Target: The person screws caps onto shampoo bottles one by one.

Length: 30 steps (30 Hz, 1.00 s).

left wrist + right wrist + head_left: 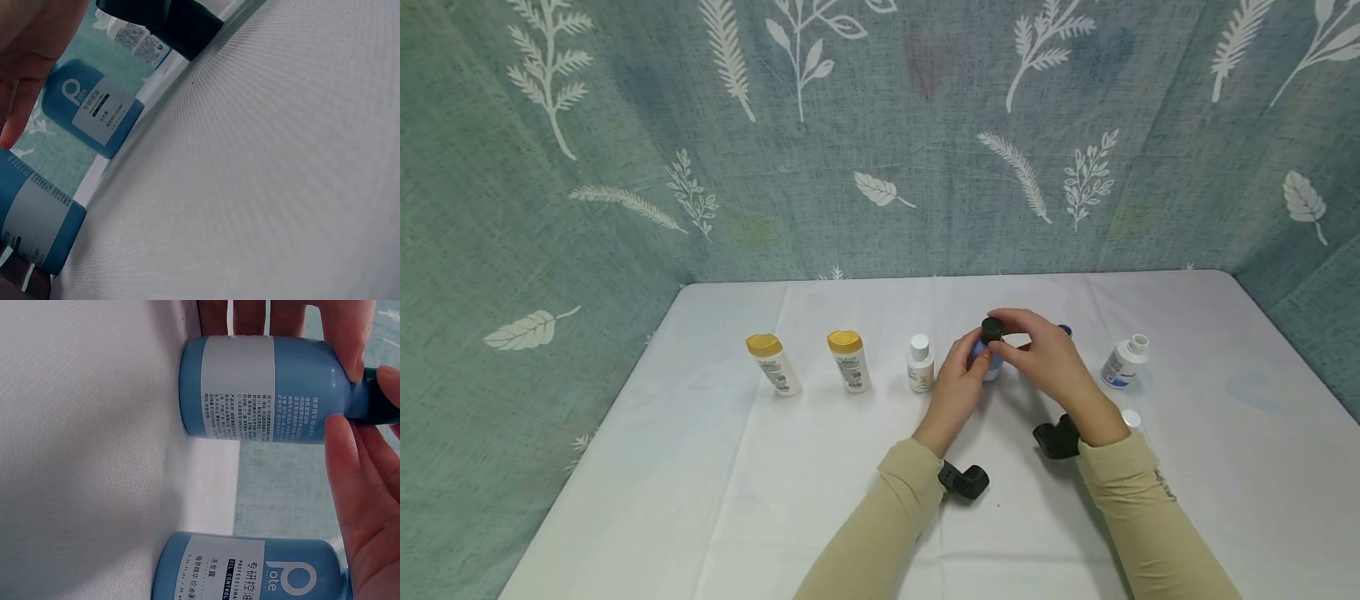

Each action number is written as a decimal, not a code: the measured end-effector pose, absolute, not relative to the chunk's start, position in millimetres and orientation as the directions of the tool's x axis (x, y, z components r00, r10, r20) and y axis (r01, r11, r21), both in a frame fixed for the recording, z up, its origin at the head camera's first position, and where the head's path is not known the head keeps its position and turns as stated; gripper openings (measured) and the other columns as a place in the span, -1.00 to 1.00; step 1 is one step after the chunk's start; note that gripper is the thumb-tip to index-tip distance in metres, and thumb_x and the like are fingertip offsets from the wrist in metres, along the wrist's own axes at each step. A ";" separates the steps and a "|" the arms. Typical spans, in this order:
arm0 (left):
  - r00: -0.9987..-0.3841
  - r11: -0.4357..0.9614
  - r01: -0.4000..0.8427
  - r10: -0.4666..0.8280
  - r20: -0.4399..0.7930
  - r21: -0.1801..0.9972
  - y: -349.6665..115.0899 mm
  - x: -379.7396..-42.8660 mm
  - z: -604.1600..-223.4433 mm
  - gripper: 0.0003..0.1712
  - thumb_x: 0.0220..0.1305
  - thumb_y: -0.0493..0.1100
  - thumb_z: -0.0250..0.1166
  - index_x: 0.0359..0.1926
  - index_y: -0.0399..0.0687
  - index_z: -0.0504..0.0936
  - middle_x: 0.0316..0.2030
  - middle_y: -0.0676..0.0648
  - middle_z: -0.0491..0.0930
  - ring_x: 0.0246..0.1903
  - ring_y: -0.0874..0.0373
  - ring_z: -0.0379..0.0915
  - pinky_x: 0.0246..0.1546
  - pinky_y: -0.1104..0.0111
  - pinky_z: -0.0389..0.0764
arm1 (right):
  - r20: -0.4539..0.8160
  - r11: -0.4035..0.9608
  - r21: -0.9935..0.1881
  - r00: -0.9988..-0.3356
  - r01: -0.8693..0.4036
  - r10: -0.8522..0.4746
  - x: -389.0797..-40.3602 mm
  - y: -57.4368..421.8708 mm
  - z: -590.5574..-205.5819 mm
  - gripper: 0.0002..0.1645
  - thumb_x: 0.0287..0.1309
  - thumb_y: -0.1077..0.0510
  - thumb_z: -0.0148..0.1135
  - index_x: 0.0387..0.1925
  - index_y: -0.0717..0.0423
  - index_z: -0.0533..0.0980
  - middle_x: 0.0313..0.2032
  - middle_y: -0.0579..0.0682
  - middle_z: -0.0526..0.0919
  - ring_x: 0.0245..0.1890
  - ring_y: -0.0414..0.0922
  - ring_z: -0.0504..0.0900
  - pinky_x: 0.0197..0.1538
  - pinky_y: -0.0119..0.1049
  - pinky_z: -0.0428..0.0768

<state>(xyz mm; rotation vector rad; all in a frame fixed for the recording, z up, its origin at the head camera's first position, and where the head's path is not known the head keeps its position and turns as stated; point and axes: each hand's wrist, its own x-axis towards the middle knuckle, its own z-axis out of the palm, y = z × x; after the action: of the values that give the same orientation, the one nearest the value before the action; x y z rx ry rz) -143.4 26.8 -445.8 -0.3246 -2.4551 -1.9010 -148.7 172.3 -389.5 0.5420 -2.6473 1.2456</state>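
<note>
Blue bottle (247, 387): upright between the two hands, base at or close to the tablecloth (820, 483); contact not clear. Left hand (957, 390): fingers curled round the body, one digit pressing at the shoulder. Judged purpose: steadying the body while leaving the top free. Right hand (1048, 360): thumb and fingers clamped on the dark cap (992, 327), seemingly to give a hold on opposite sides of it. The upright stance probably suits this split, one hand low, one high.

Just right of the held bottle, beneath the right fingers: second blue bottle (231, 569), standing, top hidden by the hand. Just left of the left fingers: small white bottle (921, 372), white cap on. Past the back of the right hand: dark blue top (1065, 330); owner cannot be told.

Farther right of the right fingers: white bottle (1122, 364), mouth apparently uncapped. Partly behind the right forearm: white cap (1131, 418).

Farthest left of the left fingers: nearer yellow-capped bottle (853, 373), then outer yellow-capped bottle (780, 375). The spacing likely keeps each within separate reach. Beyond all: leaf-patterned cloth (880, 233).
</note>
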 end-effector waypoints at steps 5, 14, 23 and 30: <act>-0.978 0.249 0.177 0.156 0.141 0.952 25.6 -142.6 -446.1 -0.53 0.33 -0.02 -0.03 0.25 0.19 0.26 0.13 0.19 0.30 0.15 0.37 0.14 0.11 0.37 0.23 | 0.293 0.593 -0.699 -0.916 -0.401 -0.274 -148.9 172.7 -389.4 -0.45 0.06 0.11 0.23 0.14 0.01 0.38 0.00 0.04 0.51 -0.04 -0.06 0.48 -0.23 -0.20 0.54; -0.981 0.253 0.166 0.145 0.132 0.953 26.1 -142.0 -447.0 -0.51 0.31 0.05 -0.02 0.25 0.17 0.27 0.13 0.16 0.30 0.15 0.35 0.15 0.12 0.35 0.23 | 0.263 0.592 -0.703 -0.917 -0.395 -0.299 -147.5 175.0 -388.5 -0.45 0.14 0.15 0.15 0.19 -0.03 0.33 0.09 0.06 0.44 -0.11 0.02 0.53 -0.24 -0.20 0.54; -0.981 0.249 0.161 0.143 0.128 0.955 26.1 -142.8 -447.6 -0.52 0.31 0.04 -0.02 0.24 0.19 0.28 0.13 0.18 0.31 0.15 0.36 0.15 0.12 0.36 0.23 | 0.290 0.567 -0.719 -0.915 -0.402 -0.281 -148.3 174.4 -389.9 -0.48 0.10 0.15 0.19 0.14 0.02 0.38 -0.06 0.04 0.54 -0.05 -0.07 0.49 -0.22 -0.22 0.54; -0.981 0.236 0.162 0.147 0.129 0.958 25.9 -142.6 -445.7 -0.54 0.31 0.04 -0.02 0.23 0.25 0.29 0.11 0.20 0.31 0.14 0.35 0.16 0.11 0.34 0.24 | 0.317 0.573 -0.706 -0.909 -0.416 -0.270 -149.2 173.2 -389.4 -0.46 0.06 0.11 0.24 0.12 0.04 0.38 -0.07 0.02 0.53 -0.06 -0.08 0.48 -0.24 -0.20 0.54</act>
<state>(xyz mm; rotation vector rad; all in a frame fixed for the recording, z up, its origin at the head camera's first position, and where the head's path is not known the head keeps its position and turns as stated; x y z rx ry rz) -142.6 25.9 -445.7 -0.3076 -2.4605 -1.9098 -149.2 173.2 -389.4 0.5786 -2.6284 1.2485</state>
